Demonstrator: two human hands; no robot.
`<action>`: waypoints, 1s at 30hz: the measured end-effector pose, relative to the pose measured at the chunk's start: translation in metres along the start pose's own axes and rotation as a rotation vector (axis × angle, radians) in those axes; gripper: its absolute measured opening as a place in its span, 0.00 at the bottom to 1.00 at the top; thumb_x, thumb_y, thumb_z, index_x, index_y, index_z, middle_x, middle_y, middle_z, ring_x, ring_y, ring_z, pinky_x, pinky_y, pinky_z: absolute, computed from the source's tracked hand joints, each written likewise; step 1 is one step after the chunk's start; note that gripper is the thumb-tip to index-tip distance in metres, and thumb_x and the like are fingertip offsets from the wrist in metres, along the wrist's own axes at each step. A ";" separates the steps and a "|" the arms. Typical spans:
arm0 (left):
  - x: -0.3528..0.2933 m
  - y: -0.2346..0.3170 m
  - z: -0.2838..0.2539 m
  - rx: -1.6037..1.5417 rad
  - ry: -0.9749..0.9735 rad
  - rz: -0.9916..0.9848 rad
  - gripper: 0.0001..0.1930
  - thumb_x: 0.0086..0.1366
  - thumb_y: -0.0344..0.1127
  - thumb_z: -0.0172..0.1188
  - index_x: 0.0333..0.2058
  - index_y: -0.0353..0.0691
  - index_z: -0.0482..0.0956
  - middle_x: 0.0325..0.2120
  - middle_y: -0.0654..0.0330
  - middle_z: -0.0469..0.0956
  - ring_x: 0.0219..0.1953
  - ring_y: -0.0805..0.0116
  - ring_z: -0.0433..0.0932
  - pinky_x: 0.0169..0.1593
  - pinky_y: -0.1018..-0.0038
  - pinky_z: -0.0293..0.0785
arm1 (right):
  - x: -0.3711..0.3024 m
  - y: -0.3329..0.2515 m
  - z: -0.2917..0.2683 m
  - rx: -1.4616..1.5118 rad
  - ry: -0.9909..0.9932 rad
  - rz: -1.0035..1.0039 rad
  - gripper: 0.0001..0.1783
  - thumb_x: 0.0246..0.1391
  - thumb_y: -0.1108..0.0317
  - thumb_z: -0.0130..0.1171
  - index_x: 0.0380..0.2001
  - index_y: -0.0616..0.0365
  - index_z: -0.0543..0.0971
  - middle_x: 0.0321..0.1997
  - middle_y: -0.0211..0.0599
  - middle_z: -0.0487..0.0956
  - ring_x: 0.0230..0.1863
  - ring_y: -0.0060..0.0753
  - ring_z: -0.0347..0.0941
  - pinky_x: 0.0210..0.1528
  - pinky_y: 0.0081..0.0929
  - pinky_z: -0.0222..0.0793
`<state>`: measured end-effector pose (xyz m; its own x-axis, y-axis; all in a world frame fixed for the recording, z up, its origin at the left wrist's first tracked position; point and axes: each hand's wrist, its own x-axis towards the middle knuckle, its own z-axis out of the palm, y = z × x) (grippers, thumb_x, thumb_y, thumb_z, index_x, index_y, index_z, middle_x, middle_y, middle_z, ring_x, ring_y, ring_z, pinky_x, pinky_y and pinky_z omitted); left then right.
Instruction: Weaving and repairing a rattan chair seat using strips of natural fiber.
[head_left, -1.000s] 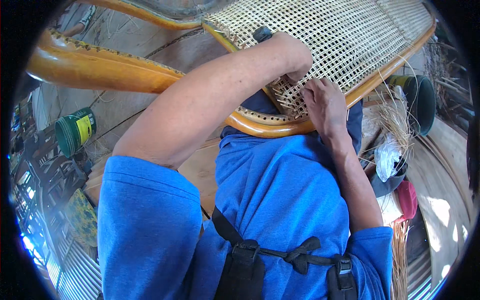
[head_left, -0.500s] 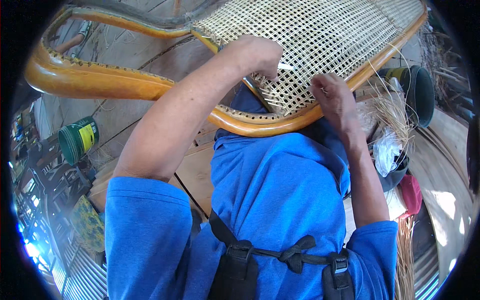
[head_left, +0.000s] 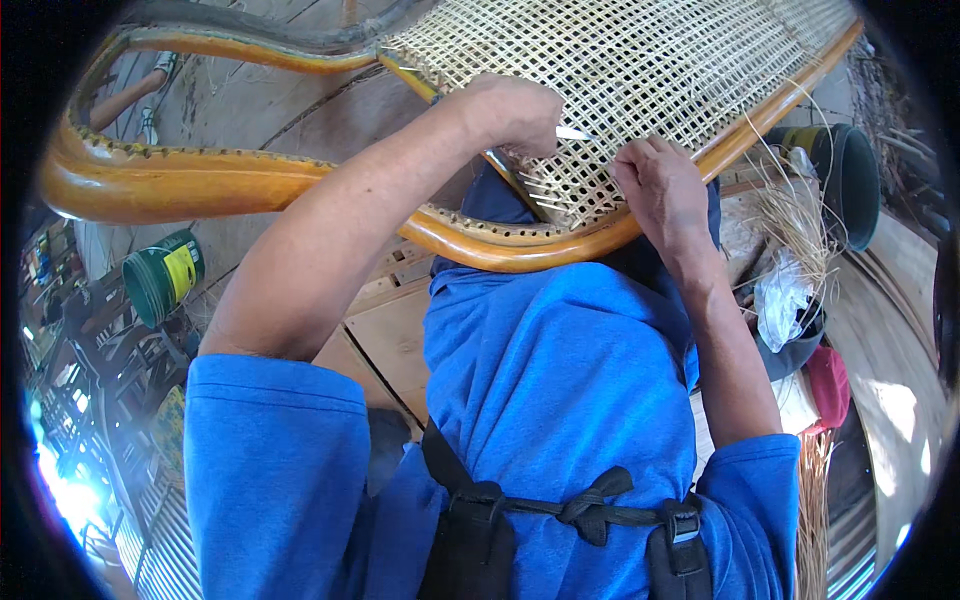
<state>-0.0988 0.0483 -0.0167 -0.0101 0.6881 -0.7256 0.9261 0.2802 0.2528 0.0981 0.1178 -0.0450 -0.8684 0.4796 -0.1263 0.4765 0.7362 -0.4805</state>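
Note:
A wooden frame [head_left: 520, 257], varnished orange-brown and curved, lies across my lap, its edge lined with small holes. Pale woven cane [head_left: 640, 70] fills its right part, with loose strip ends [head_left: 550, 195] sticking out at the near corner. Over the weave, my left hand [head_left: 517, 115] is closed around a thin white pointed tool [head_left: 575, 133], whose tip points right. Curled fingers of my right hand [head_left: 660, 185] rest on the weave beside the frame's right rail; whatever they pinch, if anything, is hidden.
A green bucket [head_left: 162, 280] stands at left on the wooden floor. At right are a dark green bucket [head_left: 858, 190], loose cane strands [head_left: 795, 230], a white plastic bag [head_left: 780, 305] and a red cloth [head_left: 830, 388]. Another person's foot [head_left: 165, 68] shows at far left.
My right hand has shifted slightly left and turned, its back now more in view. The left hand stays nearly in place with the white tool, while its elbow has swung outward.

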 end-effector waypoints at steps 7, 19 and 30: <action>0.002 -0.017 -0.004 -0.134 -0.098 0.102 0.16 0.46 0.40 0.50 0.21 0.29 0.77 0.15 0.50 0.74 0.17 0.60 0.71 0.24 0.65 0.68 | 0.014 0.010 -0.027 0.310 -0.058 0.262 0.11 0.47 0.62 0.58 0.27 0.58 0.78 0.28 0.44 0.77 0.31 0.45 0.74 0.34 0.35 0.69; 0.006 -0.016 0.003 -0.194 -0.085 0.116 0.19 0.52 0.46 0.55 0.19 0.32 0.74 0.11 0.56 0.69 0.16 0.67 0.67 0.23 0.66 0.63 | -0.009 0.028 -0.047 -0.038 -0.210 0.089 0.08 0.46 0.65 0.53 0.25 0.57 0.76 0.30 0.45 0.75 0.36 0.49 0.73 0.38 0.39 0.69; 0.000 -0.015 0.004 -0.223 -0.116 0.048 0.19 0.51 0.45 0.55 0.25 0.30 0.78 0.19 0.46 0.76 0.21 0.54 0.75 0.29 0.63 0.71 | 0.011 0.035 -0.055 0.058 -0.480 0.193 0.10 0.44 0.63 0.54 0.24 0.60 0.75 0.18 0.42 0.71 0.21 0.36 0.69 0.26 0.32 0.64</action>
<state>-0.1111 0.0419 -0.0228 0.0868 0.6264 -0.7747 0.8184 0.3986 0.4140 0.1126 0.1753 -0.0155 -0.7371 0.3215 -0.5944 0.6377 0.6219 -0.4545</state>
